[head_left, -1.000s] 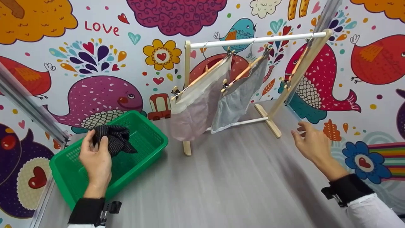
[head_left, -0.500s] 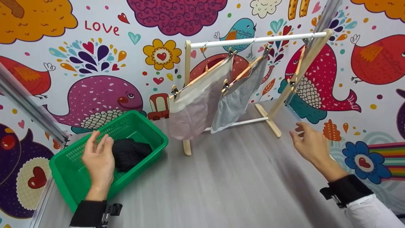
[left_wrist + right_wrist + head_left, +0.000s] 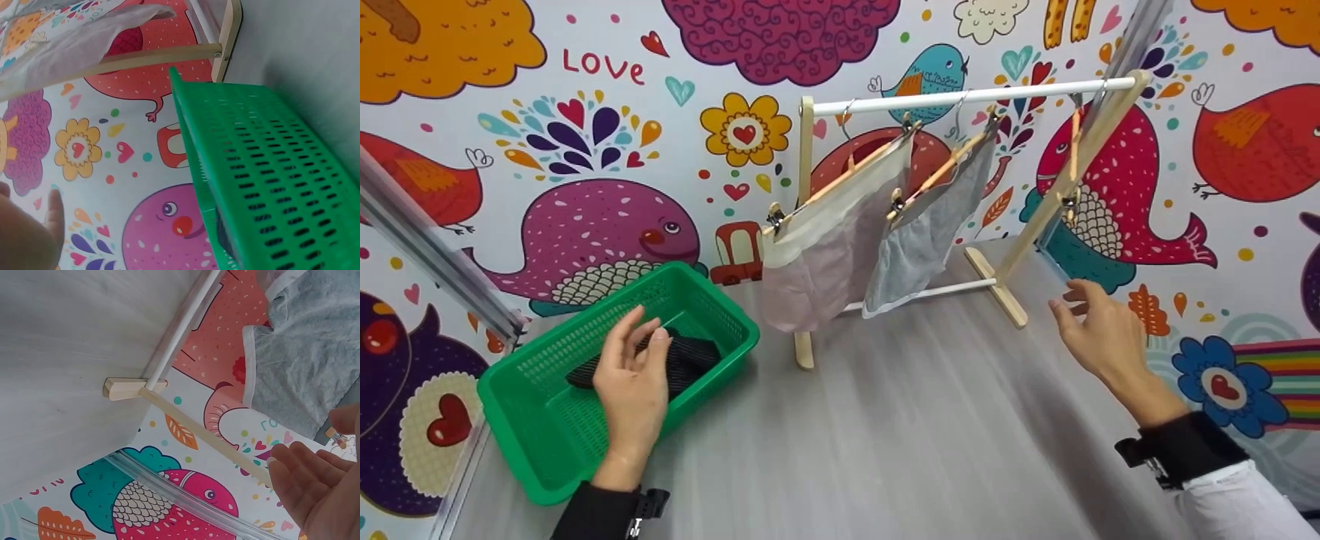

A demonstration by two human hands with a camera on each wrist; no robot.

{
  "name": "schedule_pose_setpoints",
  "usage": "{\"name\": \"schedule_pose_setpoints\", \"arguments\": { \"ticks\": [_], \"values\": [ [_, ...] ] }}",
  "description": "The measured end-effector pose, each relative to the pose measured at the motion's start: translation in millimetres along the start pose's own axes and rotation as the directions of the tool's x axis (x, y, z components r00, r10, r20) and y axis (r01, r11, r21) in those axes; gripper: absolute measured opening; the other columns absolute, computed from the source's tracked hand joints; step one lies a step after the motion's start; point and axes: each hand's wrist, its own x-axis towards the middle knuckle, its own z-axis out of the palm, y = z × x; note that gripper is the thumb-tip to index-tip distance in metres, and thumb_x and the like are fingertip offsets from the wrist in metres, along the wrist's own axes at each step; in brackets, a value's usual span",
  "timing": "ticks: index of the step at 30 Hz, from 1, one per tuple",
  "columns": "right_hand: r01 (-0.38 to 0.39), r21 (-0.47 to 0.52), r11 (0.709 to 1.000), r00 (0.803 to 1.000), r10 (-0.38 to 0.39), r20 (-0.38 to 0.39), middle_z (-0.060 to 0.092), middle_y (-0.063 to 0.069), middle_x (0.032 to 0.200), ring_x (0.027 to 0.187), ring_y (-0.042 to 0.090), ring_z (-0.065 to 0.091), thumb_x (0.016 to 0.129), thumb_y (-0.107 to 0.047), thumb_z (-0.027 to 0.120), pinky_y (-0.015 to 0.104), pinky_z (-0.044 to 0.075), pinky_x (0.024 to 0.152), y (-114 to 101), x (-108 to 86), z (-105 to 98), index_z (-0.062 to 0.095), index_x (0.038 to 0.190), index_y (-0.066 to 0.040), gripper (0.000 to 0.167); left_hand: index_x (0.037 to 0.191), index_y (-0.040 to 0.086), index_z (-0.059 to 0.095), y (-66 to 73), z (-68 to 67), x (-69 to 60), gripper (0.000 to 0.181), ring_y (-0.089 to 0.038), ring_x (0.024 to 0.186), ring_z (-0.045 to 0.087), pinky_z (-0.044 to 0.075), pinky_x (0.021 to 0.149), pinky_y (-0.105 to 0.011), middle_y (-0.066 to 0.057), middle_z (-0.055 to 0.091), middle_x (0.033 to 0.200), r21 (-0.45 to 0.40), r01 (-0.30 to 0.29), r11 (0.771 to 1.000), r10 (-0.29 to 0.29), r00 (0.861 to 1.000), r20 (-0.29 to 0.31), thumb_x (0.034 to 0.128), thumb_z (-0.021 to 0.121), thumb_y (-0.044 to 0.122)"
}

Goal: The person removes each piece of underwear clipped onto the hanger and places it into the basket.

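Note:
A dark striped cloth (image 3: 690, 360) lies crumpled in the green basket (image 3: 547, 480), partly hidden behind my left hand (image 3: 634, 397). That hand hovers over the basket's near side, fingers loosely bent and holding nothing. On the rack's white bar (image 3: 975, 95) hang a pink and white garment (image 3: 817, 277) and a grey garment (image 3: 922, 240), each clipped to a wooden hanger. A bare hanger (image 3: 1075, 150) hangs at the bar's right end. Below it my right hand (image 3: 1106, 341) is held in the air, empty, its fingers relaxed; the right wrist view shows the palm (image 3: 332, 500) near the grey garment (image 3: 304, 354).
The rack's wooden feet stand on the grey table (image 3: 885, 450), the right foot (image 3: 997, 289) short of my right hand. A patterned wall (image 3: 607, 150) rises behind, with metal strips (image 3: 442, 247) at the left and right corners.
My left hand has let go of the striped cloth, which dropped into the basket, and has shifted right. The bare hanger has swung to the right. My right hand has barely moved.

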Motion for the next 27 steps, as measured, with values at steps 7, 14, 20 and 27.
{"name": "schedule_pose_setpoints", "arguments": {
  "ticks": [7,14,20,27],
  "values": [
    [-0.005,0.021,1.000,1.000,0.005,0.005,0.072,0.027,0.115,0.094,0.044,0.070,0.102,-0.025,0.069,0.052,0.055,0.074,-7,-2.0,1,0.061,0.130,0.005,0.043,0.142,-0.003,0.059,7.7,9.4,-10.1,0.039,-0.017,0.098,0.069,0.055,0.088,-0.018,-0.016,0.065,0.117,-0.012,-0.016,1.000,0.016,0.999,0.050,0.1033,0.063,0.001],
    [0.025,0.058,0.998,0.999,-0.023,-0.041,0.073,0.024,0.117,0.096,0.042,0.071,0.101,-0.029,0.070,0.050,0.054,0.072,-21,-1.0,5,0.062,0.130,0.003,0.044,0.142,-0.005,0.057,7.5,20.4,-22.2,0.038,-0.018,0.101,0.069,0.055,0.089,-0.019,-0.016,0.064,0.120,-0.039,0.018,0.999,-0.014,0.994,0.104,0.1045,0.061,0.002],
    [0.054,0.095,0.994,0.993,-0.044,-0.106,0.073,0.018,0.122,0.098,0.036,0.072,0.099,-0.029,0.073,0.015,0.047,0.071,-36,2.5,10,0.064,0.130,0.000,0.044,0.141,-0.007,0.057,1.6,24.2,-32.4,0.038,-0.015,0.105,0.067,0.055,0.089,-0.019,-0.016,0.063,0.122,-0.038,0.026,0.999,-0.021,0.990,0.141,0.1037,0.062,0.000],
    [0.107,0.134,0.985,0.976,-0.079,-0.202,0.072,0.018,0.126,0.099,0.037,0.074,0.096,-0.021,0.078,-0.001,0.034,0.076,-57,5.6,12,0.064,0.132,0.003,0.045,0.140,-0.003,0.059,-5.2,24.3,-44.6,0.039,-0.021,0.112,0.064,0.054,0.089,-0.019,-0.008,0.062,0.128,-0.017,0.002,1.000,0.002,0.979,0.202,0.1017,0.065,0.000]
  ]
}}
